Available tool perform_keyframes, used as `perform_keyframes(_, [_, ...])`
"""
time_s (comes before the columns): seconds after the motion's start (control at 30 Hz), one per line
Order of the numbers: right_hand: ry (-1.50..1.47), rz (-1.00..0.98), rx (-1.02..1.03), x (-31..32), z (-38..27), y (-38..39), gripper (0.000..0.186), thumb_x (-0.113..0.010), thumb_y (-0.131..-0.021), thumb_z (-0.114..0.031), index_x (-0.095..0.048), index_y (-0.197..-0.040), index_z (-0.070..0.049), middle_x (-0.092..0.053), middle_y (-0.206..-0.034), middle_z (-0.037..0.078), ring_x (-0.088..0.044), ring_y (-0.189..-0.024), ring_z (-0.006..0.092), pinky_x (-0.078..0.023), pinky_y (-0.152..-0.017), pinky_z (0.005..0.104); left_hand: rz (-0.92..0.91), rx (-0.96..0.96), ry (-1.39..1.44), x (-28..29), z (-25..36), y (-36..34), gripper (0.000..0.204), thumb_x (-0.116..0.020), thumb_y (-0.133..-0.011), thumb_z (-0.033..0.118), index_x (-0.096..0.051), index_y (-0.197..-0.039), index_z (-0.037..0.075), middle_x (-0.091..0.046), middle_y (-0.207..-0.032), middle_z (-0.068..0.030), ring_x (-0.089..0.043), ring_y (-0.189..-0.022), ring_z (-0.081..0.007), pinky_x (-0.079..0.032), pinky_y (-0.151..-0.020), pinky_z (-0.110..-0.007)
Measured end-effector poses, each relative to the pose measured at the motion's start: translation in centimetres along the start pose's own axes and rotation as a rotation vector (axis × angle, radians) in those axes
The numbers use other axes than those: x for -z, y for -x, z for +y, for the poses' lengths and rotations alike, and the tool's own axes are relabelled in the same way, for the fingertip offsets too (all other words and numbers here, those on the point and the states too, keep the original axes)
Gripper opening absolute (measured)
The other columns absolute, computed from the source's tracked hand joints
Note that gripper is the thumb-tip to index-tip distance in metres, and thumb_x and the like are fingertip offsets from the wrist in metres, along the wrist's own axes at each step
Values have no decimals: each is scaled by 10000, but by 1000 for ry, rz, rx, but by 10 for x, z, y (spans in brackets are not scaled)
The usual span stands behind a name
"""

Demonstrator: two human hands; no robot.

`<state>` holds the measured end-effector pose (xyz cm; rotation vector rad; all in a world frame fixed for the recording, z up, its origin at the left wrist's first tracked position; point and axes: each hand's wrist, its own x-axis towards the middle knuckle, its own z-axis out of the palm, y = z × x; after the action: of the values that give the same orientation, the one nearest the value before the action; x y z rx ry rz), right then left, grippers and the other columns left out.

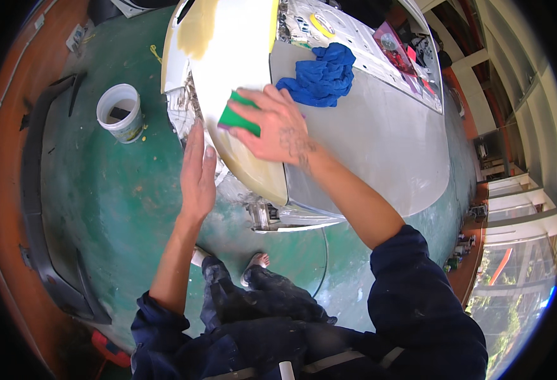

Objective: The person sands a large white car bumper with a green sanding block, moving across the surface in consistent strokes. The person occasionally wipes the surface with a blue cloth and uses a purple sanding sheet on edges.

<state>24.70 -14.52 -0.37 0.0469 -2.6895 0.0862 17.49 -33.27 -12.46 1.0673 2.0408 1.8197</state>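
My right hand [280,130] presses a green block [239,114] with a purplish lower edge onto the car fender [253,170]. The fender is pale, with yellowish patches along its front and far parts. Beside the fender's left edge is my left hand [199,177], its fingers stretched out and holding nothing. Its fingertips are close to the masking film [180,114] there; whether they touch it I cannot tell. Right of the fender lies the grey hood [380,149], with a crumpled blue cloth [323,76] on it, just beyond my right hand.
A white bucket [128,133] with a dark piece inside stands on the green floor at the left. Farther left lies a long dark bumper [31,190]. A yellow tape roll [322,25] rests past the hood. A thin hose [326,259] runs across the floor near my feet.
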Motion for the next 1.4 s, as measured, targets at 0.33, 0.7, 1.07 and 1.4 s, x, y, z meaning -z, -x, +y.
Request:
perform_keyframes(0.33, [-241,80,-301,120,-86,199,727,-898,-759,-152,-679,-1440,-23,-609,-1484,212,-623,-1092,316,-542,-920,447,-104,-371,-704,-43,6,-116,756,-415,-1142,491,-311,-1674,-36,-311,-1745,-250,-251,-1639,-403,-198,-1338,-516])
perform_keyframes(0.7, [-42,16,-364,90,-27,144,559,-840,-880,-183,-707,-1415,-87,-574,-1388,209,-586,-1175,390,-559,-947,487,-350,-438,-557,-70,89,49,806,-600,-1040,427,-381,-1617,-91,-377,-1704,-259,-335,-1602,-415,-250,-1318,-542])
perform_keyframes(1.07, [93,-130,-164,40,30,36,406,-710,-980,-279,-741,-1365,-156,-581,-1302,167,-546,-1123,387,-542,-941,484,-457,-413,-504,-61,88,95,742,-638,-1030,382,-431,-1621,-17,-420,-1702,-195,-398,-1580,-379,-352,-1271,-513])
perform_keyframes(1.4, [129,-126,-161,42,19,40,382,-690,-994,-268,-728,-1361,-169,-584,-1264,183,-547,-1118,411,-546,-912,506,-426,-446,-471,-58,84,87,678,-642,-1032,352,-489,-1593,4,-461,-1689,-156,-437,-1563,-341,-391,-1254,-479])
